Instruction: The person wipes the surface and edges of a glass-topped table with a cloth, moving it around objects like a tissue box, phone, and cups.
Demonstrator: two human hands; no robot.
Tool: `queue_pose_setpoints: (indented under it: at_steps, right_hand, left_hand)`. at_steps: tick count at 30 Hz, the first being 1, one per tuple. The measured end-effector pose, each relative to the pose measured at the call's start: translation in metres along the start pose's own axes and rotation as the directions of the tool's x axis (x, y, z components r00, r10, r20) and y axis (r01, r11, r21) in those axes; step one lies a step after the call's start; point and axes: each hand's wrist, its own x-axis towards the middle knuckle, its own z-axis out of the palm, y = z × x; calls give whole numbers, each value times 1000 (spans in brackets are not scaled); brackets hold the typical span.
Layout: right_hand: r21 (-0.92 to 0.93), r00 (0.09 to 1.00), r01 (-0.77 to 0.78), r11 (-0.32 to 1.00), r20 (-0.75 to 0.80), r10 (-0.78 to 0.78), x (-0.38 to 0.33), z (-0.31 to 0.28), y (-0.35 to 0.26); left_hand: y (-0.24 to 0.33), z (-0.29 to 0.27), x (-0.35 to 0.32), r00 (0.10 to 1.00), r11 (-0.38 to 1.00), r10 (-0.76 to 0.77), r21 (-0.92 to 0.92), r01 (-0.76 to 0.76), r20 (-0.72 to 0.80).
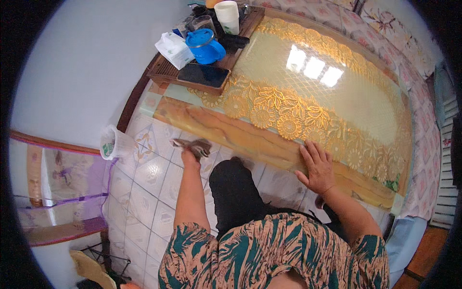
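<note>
My left hand (pixel 189 158) is closed on a crumpled brown-and-white cloth (pixel 201 146), held low over the tiled floor beside the table's near left side. Loose ends of it stick out past my fingers. My right hand (pixel 318 171) lies flat on the near edge of the table (pixel 216 123), fingers stretched out and holding nothing. A clear, shiny cover with a gold flower pattern (pixel 288 125) spreads over the tabletop.
A wooden tray (pixel 163 72) at the far left bears a blue lidded mug (pixel 204 46), a tissue pack (pixel 174 49), a dark phone (pixel 203 75) and stacked paper cups (pixel 227 17). A white bin (pixel 115 143) stands by the wall.
</note>
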Motion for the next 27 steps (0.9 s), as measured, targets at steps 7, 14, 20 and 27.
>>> queue_pose_setpoints:
  at_steps: [7,14,20,27]
  right_hand:
    - [45,996,52,998,-78,-49,3,4,-3]
    - [26,995,35,999,-97,-33,-1,4,0]
    - [74,992,47,996,-123,-38,-3,4,3]
    - [351,985,-27,936,-149,84,-39,12,31]
  left_hand:
    - [34,36,-10,985,935,-169,314,167,-19]
    - [-35,99,-79,931,958,-161,279,67,328]
    - [-98,138,-180,865,879,-459,245,410,200]
    - [-61,127,-141,911,975,-203,-6,220,360]
